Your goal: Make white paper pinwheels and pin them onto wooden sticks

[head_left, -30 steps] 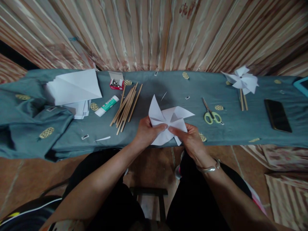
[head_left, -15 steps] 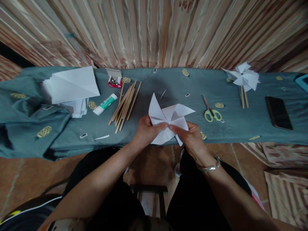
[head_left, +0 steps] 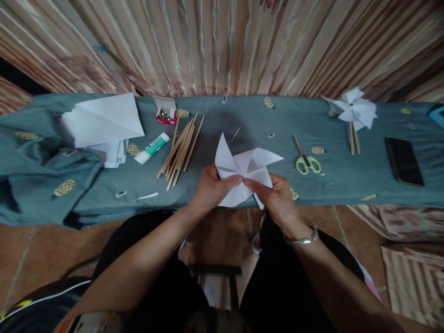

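Note:
A white paper pinwheel with folded blades is held over the front edge of the table. My left hand grips it from the left, the thumb pressing near its centre. From the right, my right hand grips it too, its thumb tip almost meeting the left one. Both sets of fingers are mostly hidden beneath the paper. To the left lie several wooden sticks. Scissors with light green handles rest to the right of the hands.
The table has a green cloth. On the left are white paper sheets, a glue stick and a red box of small metal pieces. At right are pinwheels on sticks and a phone. Paper scraps lie about.
Both hands keep the same grip on the pinwheel, with the thumbs still at its centre. The view has shifted very slightly; nothing on the table has moved.

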A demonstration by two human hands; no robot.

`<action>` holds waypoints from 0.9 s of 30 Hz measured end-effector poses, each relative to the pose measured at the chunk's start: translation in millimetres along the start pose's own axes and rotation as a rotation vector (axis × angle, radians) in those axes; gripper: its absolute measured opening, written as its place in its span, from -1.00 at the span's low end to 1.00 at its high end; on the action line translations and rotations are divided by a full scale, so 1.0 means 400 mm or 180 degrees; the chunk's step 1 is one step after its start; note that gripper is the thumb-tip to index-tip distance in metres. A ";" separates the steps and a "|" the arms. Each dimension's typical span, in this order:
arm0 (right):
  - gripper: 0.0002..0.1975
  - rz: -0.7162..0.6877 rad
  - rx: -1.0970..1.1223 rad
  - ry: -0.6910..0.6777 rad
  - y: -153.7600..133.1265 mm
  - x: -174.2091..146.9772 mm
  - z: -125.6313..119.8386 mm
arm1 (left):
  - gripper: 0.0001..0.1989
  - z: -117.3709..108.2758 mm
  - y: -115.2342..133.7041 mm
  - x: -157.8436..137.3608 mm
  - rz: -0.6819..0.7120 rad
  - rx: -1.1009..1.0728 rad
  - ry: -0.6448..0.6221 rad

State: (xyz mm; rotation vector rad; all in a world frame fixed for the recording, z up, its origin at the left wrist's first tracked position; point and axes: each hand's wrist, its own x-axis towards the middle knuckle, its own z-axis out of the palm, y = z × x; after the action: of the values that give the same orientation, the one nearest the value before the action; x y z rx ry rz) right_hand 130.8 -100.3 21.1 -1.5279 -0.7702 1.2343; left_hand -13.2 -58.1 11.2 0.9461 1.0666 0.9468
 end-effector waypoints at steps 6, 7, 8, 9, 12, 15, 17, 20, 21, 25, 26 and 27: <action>-0.75 -0.0155 -0.0139 -0.0097 0.003 0.002 -0.002 | -0.73 -0.001 -0.001 0.002 -0.0057 -0.0081 -0.0002; -0.76 -0.0187 -0.0171 -0.0129 0.002 0.001 -0.003 | -0.74 -0.002 0.000 0.002 -0.0082 -0.0077 0.0004; -0.76 -0.0212 -0.0204 -0.0177 0.001 0.000 -0.004 | -0.74 -0.004 0.001 0.002 -0.0102 -0.0073 0.0008; -0.76 -0.0226 -0.0234 -0.0245 -0.002 -0.002 -0.006 | -0.74 -0.006 0.003 0.002 -0.0113 -0.0068 0.0014; -0.73 -0.0255 -0.0315 -0.0499 -0.009 -0.007 -0.017 | -0.76 -0.013 0.009 0.004 -0.0082 -0.0033 0.0048; -0.73 -0.0374 -0.0318 -0.0641 -0.011 -0.008 -0.031 | -0.75 -0.019 0.010 0.005 -0.0015 0.0019 0.0090; -0.72 -0.0442 -0.0279 -0.0631 -0.009 -0.006 -0.037 | -0.73 -0.022 0.008 0.005 -0.0001 0.0078 0.0105; -0.74 -0.0478 -0.0237 -0.0558 -0.005 -0.003 -0.038 | -0.72 -0.023 0.004 0.002 0.0024 0.0115 0.0068; -0.75 -0.0485 -0.0233 -0.0531 -0.004 -0.002 -0.036 | -0.72 -0.023 0.004 0.002 0.0030 0.0125 0.0046; -0.72 -0.0466 -0.0297 -0.0420 -0.005 -0.001 -0.029 | -0.73 -0.022 0.008 0.000 0.0017 0.0248 0.0068; -0.71 -0.0467 -0.0319 -0.0399 -0.005 -0.001 -0.028 | -0.73 -0.023 0.009 0.000 0.0013 0.0270 0.0075; -0.71 -0.0470 -0.0328 -0.0386 -0.004 -0.001 -0.027 | -0.73 -0.023 0.010 0.000 0.0014 0.0283 0.0079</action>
State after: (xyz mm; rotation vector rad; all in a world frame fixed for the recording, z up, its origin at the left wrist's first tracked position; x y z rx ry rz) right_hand 141.3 -103.2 22.8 -1.4599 -1.0217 1.2008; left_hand -22.7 -55.3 13.0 1.0123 1.1356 0.9232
